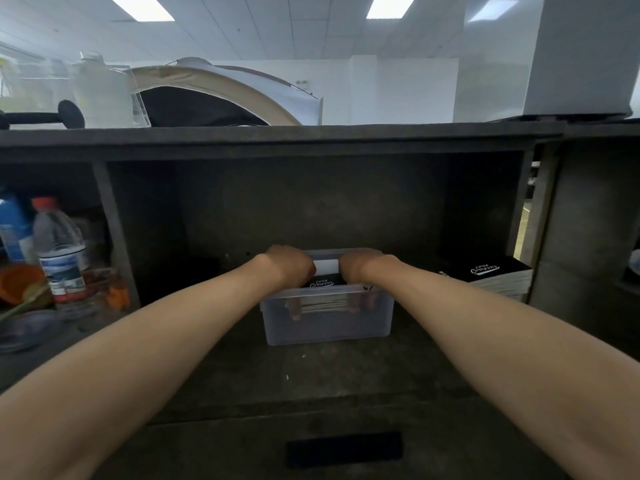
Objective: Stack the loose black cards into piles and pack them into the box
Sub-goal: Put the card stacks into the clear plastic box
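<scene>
Both arms reach forward; the left hand [292, 268] and right hand [356, 268] grip a stack of black cards [323, 299] between them inside the clear box [329, 327], fingers curled down.

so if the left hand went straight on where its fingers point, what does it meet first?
Probably the floor of the box. The left hand points its fingers down inside it, gripping the card stack; nothing shows below them through the wall, though depth is unclear.
</scene>
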The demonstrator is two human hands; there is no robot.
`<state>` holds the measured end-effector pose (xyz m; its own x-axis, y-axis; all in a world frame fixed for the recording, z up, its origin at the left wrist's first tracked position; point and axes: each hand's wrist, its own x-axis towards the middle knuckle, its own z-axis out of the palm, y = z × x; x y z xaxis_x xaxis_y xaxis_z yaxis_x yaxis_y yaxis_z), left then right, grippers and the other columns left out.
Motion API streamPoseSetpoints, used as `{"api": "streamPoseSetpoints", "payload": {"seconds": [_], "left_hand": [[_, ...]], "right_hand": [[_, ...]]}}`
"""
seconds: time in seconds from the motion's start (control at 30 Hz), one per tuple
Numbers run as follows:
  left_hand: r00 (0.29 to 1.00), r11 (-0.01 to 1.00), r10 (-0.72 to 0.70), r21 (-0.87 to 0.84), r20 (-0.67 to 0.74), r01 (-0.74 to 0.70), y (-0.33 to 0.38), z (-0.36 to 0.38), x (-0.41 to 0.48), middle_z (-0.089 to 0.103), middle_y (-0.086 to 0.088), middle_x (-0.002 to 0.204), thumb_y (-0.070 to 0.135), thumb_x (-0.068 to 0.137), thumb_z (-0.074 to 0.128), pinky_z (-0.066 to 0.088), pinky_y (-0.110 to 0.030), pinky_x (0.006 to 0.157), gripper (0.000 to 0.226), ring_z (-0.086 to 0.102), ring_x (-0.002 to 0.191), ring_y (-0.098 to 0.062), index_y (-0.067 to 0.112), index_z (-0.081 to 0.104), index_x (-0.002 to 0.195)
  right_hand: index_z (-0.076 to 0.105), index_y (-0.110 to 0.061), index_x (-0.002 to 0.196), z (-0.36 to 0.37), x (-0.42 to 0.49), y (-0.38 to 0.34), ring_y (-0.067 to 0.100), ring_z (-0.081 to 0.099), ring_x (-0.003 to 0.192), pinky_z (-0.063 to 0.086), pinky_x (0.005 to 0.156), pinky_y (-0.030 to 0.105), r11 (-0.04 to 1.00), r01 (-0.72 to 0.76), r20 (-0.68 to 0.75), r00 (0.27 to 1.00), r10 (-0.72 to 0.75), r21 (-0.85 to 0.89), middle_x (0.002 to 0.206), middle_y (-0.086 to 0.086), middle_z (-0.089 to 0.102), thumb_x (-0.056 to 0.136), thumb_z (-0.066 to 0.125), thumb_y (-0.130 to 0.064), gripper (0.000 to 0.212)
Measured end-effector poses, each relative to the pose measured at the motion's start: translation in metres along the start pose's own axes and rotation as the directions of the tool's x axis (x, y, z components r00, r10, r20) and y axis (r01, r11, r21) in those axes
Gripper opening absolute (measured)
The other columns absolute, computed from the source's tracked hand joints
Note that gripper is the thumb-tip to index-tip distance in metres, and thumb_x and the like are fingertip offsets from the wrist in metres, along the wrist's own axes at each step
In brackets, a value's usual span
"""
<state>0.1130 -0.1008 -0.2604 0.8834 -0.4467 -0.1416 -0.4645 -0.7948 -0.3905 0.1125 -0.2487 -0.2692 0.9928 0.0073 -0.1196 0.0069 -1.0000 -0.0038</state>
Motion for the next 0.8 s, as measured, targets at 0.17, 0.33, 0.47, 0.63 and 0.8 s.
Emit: {"api": "streamPoseSetpoints", "payload": {"seconds": [0.17, 0.33, 0.47, 0.63, 0.8], "left_hand": [[0.994, 0.999, -0.018, 0.049, -0.107, 0.023, -0.003, 0.004, 0.003, 0.064, -0.003, 0.103, 0.044, 0.086, 0.076, 0.051, -0.032, 0.073, 0.031, 0.059, 0.086, -0.019, 0.019, 0.064, 0.097], [0.995, 0.998, -0.042, -0.047, -0.085, 0.038, -0.01, 0.01, 0.001, 0.059, 0.0, 0.095, 0.026, 0.104, 0.047, 0.044, -0.038, 0.094, 0.02, 0.06, 0.096, -0.023, 0.022, 0.06, 0.088], [0.996, 0.998, -0.056, -0.033, -0.065, 0.054, -0.009, 0.01, 0.001, 0.055, 0.004, 0.086, 0.022, 0.102, 0.048, 0.037, -0.04, 0.103, 0.029, 0.056, 0.091, -0.021, 0.027, 0.05, 0.074], [0.995, 0.995, -0.073, -0.079, -0.071, 0.068, -0.007, 0.01, 0.004, 0.063, -0.003, 0.101, 0.025, 0.103, 0.051, 0.048, -0.036, 0.094, 0.015, 0.062, 0.101, -0.024, 0.021, 0.057, 0.09], [0.997, 0.991, -0.071, -0.119, -0.027, 0.067, -0.004, 0.009, 0.002, 0.058, -0.002, 0.101, 0.024, 0.105, 0.048, 0.033, -0.033, 0.091, 0.015, 0.052, 0.094, -0.019, 0.018, 0.062, 0.102]], "right_hand": [[0.054, -0.014, 0.123, 0.002, 0.006, 0.003, 0.019, 0.06, 0.091, 0.048, 0.068, 0.03, 1.0, -0.003, -0.007, 1.0, 0.003, 0.025, 0.1, 0.004, 0.057, 0.086, 0.069, -0.018, 0.04], [0.05, -0.02, 0.101, 0.001, 0.009, 0.005, 0.011, 0.061, 0.075, 0.043, 0.051, 0.02, 0.984, 0.068, 0.066, 0.995, -0.08, 0.166, 0.1, 0.002, 0.06, 0.07, 0.082, -0.009, 0.045], [0.052, -0.021, 0.096, 0.002, 0.011, 0.008, 0.011, 0.06, 0.076, 0.042, 0.049, 0.019, 0.978, 0.085, 0.063, 0.993, -0.099, 0.189, 0.097, 0.001, 0.06, 0.072, 0.081, -0.013, 0.039], [0.061, -0.02, 0.101, 0.01, 0.023, 0.009, 0.015, 0.063, 0.086, 0.055, 0.073, 0.029, 0.988, 0.112, -0.053, 0.993, -0.107, 0.108, 0.102, 0.002, 0.066, 0.078, 0.077, -0.018, 0.027], [0.052, -0.023, 0.085, 0.007, 0.02, 0.012, 0.016, 0.063, 0.086, 0.048, 0.063, 0.024, 0.977, 0.176, -0.047, 0.984, -0.171, 0.119, 0.1, 0.003, 0.063, 0.085, 0.069, -0.019, 0.017]]}}
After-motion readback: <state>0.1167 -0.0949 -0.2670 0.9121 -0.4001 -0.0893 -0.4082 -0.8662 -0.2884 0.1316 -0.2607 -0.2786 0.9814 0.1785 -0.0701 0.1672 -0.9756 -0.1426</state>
